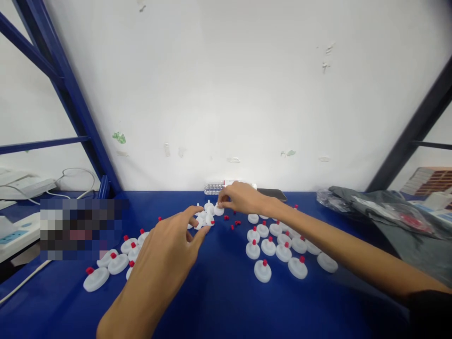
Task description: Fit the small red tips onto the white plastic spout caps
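Observation:
My left hand [173, 240] is open, thumb and forefinger apart, beside a heap of white plastic nozzle lids [201, 219] in the middle of the table. One lid [209, 219] near its fingertips shows a bit of red. Farther back, my right hand [242, 195] pinches the top of a white nozzle lid [219, 210] at the heap's right edge; its fingers hide the nozzle. Several small red caps [232, 222] lie loose just in front of that hand.
Red-capped white lids stand in groups on the left [118, 263] and right [268, 246] of the blue table [219, 292]. Along the wall lie a clear blister pack [213, 189] and a dark phone [273, 193]. Grey plastic bags [384, 221] cover the right side; a power strip [21, 233] sits left.

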Demonstrator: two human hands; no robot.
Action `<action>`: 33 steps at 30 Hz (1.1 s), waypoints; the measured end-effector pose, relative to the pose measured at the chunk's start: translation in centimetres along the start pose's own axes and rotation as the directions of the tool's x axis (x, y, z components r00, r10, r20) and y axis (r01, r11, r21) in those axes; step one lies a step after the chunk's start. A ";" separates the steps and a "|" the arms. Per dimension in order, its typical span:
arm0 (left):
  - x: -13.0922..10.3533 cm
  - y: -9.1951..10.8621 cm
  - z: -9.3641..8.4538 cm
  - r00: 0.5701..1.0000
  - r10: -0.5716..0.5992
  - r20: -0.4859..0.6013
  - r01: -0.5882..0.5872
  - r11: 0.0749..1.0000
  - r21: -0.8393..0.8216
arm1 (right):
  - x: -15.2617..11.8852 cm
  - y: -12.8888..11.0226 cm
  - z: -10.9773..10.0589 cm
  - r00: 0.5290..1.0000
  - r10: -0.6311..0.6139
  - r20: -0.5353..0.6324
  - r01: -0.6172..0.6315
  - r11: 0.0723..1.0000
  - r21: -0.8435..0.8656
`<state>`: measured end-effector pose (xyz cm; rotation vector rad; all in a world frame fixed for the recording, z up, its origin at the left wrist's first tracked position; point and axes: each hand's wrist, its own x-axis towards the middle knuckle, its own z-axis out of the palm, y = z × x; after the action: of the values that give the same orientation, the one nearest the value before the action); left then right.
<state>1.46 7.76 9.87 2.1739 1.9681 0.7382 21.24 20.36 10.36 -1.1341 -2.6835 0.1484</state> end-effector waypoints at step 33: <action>0.4 1.0 0.8 0.998 -0.025 0.053 0.023 0.999 0.041 | -3.3 0.7 -2.7 0.976 0.035 0.213 -0.086 0.967 0.238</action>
<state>2.74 8.20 9.64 2.1650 1.9959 0.6351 24.64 18.54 12.33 -1.1793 -2.7074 0.6250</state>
